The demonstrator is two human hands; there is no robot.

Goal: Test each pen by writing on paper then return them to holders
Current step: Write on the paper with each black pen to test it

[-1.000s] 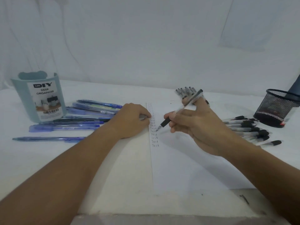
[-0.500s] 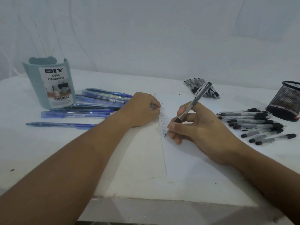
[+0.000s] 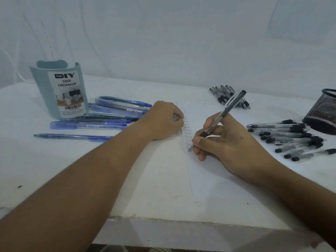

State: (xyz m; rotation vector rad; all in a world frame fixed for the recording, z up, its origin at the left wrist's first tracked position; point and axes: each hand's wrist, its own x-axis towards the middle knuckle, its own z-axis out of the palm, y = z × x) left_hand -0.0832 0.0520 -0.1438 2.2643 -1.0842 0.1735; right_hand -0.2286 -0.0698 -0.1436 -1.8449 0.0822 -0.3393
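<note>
White table [image 3: 54, 179] against a pale draped wall [image 3: 163, 42]; right hand [image 3: 227, 144] pinches a pen [image 3: 225, 111] on paper [image 3: 236, 188], left hand [image 3: 163, 120], fingers curled, presses its edge.

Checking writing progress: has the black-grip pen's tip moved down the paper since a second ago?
Yes. The black-grip clear pen tip sits lower down the "Test" column on the white paper, nearer the person.

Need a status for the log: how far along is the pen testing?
Done: a column of "Test" lines runs down the paper. In hand: right hand writes with a black pen; left hand steadies the sheet. Left: blue pens and black pens lie loose beside the holders.
</note>
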